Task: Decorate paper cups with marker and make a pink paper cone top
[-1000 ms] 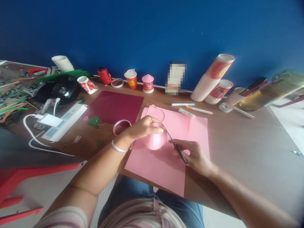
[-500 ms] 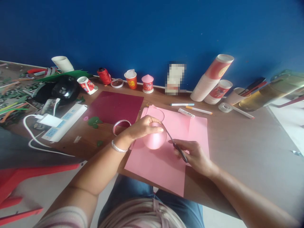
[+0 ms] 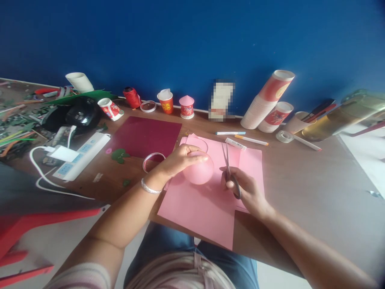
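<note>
Pink cup [image 3: 198,170] sits upside-down on pink paper sheets [image 3: 207,200], mid-table, left hand [image 3: 180,159] closed over its top. Right hand [image 3: 243,188] grips scissors [image 3: 230,170]; half a sec ago blades touched the cup, now swung away, pointing far, so cutting's paused. Red cups [image 3: 272,100] far right carry print, unreadable.

One head-worn camera looks forward and steeply down from close above the table [image 3: 300,180]. The blue wall [image 3: 192,40] fills twelve o'clock; the person's lap [image 3: 186,261] sits at six o'clock.
</note>
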A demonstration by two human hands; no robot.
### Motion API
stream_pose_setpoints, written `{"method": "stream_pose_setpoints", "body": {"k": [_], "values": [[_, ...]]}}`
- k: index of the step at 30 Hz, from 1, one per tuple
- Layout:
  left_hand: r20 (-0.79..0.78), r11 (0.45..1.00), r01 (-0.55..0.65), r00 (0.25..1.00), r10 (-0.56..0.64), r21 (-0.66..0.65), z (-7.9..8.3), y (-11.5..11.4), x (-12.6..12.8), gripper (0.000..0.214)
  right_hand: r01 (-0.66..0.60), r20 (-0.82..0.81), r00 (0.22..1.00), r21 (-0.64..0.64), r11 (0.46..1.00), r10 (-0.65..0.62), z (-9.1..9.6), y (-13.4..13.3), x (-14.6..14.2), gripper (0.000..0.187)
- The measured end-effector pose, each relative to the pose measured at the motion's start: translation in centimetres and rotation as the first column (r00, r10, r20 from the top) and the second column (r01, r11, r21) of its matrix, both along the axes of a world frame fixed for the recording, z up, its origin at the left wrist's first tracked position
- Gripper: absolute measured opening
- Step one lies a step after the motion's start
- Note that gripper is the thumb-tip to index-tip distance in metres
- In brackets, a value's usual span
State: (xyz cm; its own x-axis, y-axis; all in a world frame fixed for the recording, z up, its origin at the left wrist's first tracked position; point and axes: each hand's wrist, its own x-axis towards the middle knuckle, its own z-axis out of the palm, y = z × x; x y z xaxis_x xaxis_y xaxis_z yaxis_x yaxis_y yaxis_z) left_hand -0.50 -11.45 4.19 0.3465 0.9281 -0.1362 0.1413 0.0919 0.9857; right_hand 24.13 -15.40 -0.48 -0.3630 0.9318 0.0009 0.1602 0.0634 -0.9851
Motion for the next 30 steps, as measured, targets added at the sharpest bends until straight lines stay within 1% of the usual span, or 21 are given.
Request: {"method": "stream_pose_setpoints", "body": {"k": [3, 5, 9, 11, 13, 14, 16, 19, 21, 23, 25, 28, 30], "values": [[0.027, 0.993, -0.115, 0.993, 0.114, 0.037, -0.4, 0.2, 0.1, 0.032, 0.04, 0.022, 0.999, 0.088, 0.995, -0.042, -1.0, 0.4, 0.1, 0.05], [0.047, 0.983, -0.172, 0.984, 0.169, 0.066, -0.8, 0.4, 0.0, 0.036, 0.058, 0.056, 0.996, 0.102, 0.993, -0.064, -1.8, 0.7, 0.2, 0.048], [0.115, 0.972, -0.218, 0.971, 0.207, 0.089, -2.5, 1.0, 0.0, 0.039, 0.089, 0.064, 0.994, 0.049, 0.995, -0.092, -3.0, 1.0, 0.2, 0.043], [0.139, 0.971, -0.23, 0.966, 0.22, 0.06, -3.4, 1.4, 0.1, 0.041, 0.096, 0.03, 0.995, 0.018, 0.995, -0.097, -3.1, 1.0, 0.0, 0.044], [0.139, 0.965, -0.258, 0.958, 0.251, 0.036, -4.0, 1.7, 0.2, 0.044, 0.099, -0.016, 0.995, -0.014, 0.995, -0.099, -3.0, 1.1, -0.1, 0.044], [0.133, 0.963, -0.268, 0.956, 0.261, 0.035, -4.0, 2.0, 0.2, 0.045, 0.1, -0.034, 0.994, -0.029, 0.995, -0.101, -3.0, 1.1, -0.2, 0.043], [0.133, 0.964, -0.259, 0.959, 0.249, 0.061, -3.6, 2.4, 0.2, 0.045, 0.101, -0.054, 0.993, -0.048, 0.994, -0.104, -2.9, 1.1, -0.3, 0.042], [0.158, 0.973, -0.211, 0.968, 0.196, 0.088, -1.9, 3.2, -0.2, 0.048, 0.102, -0.034, 0.994, -0.067, 0.993, -0.105, -2.9, 1.1, -0.3, 0.042], [0.143, 0.978, -0.199, 0.972, 0.189, 0.057, -0.9, 3.8, -0.5, 0.055, 0.101, -0.029, 0.994, -0.071, 0.992, -0.103, -2.9, 1.1, -0.3, 0.042], [0.105, 0.976, -0.215, 0.972, 0.211, 0.029, -0.5, 4.4, -0.4, 0.06, 0.099, -0.057, 0.993, -0.069, 0.993, -0.103, -2.8, 1.1, -0.3, 0.041], [0.088, 0.97, -0.237, 0.969, 0.232, 0.049, -0.7, 4.9, 0.1, 0.057, 0.11, -0.101, 0.988, -0.066, 0.992, -0.116, -2.6, 1.1, -0.4, 0.04], [0.097, 0.964, -0.247, 0.966, 0.238, 0.096, -1.6, 5.1, 1.9, 0.042, 0.159, -0.148, 0.974, -0.093, 0.983, -0.172, -2.2, 1.4, -0.4, 0.043], [0.065, 0.954, -0.261, 0.965, 0.254, 0.15, -2.1, 4.8, 3.1, 0.031, 0.199, -0.165, 0.962, -0.123, 0.972, -0.218, -2.1, 1.7, -0.3, 0.049]]}}
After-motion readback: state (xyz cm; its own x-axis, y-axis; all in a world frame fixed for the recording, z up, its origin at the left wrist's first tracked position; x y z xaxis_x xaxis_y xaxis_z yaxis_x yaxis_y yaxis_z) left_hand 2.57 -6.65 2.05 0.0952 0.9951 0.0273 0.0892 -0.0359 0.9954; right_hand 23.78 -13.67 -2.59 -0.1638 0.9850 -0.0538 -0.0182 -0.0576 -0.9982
